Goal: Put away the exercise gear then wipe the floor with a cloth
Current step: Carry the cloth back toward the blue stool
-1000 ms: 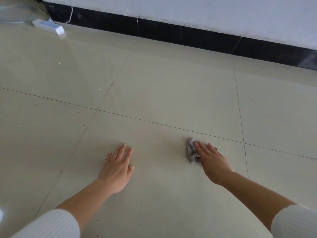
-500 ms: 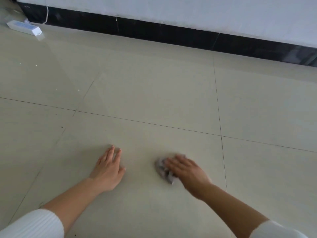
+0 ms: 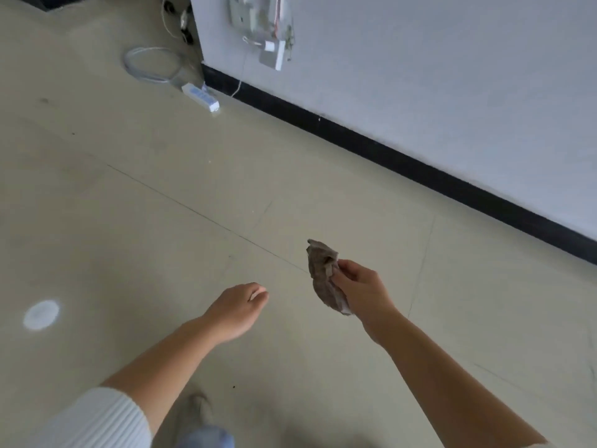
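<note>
— Above the pale tiled floor (image 3: pixel 129 221), centre-right: where's the crumpled grey-brown cloth (image 3: pixel 323 273)?
— Pinched in the right grip (image 3: pixel 361 289), off the floor.
— And the left grip (image 3: pixel 237 307)?
— Loosely curled, holding nothing, left of the cloth.

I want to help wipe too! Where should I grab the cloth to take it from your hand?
Probably best to pinch the cloth by its free top end, coming from the left, the side away from the right hand. That crumpled end sticks up clear of the fingers, while the lower part is tucked against the palm.
</note>
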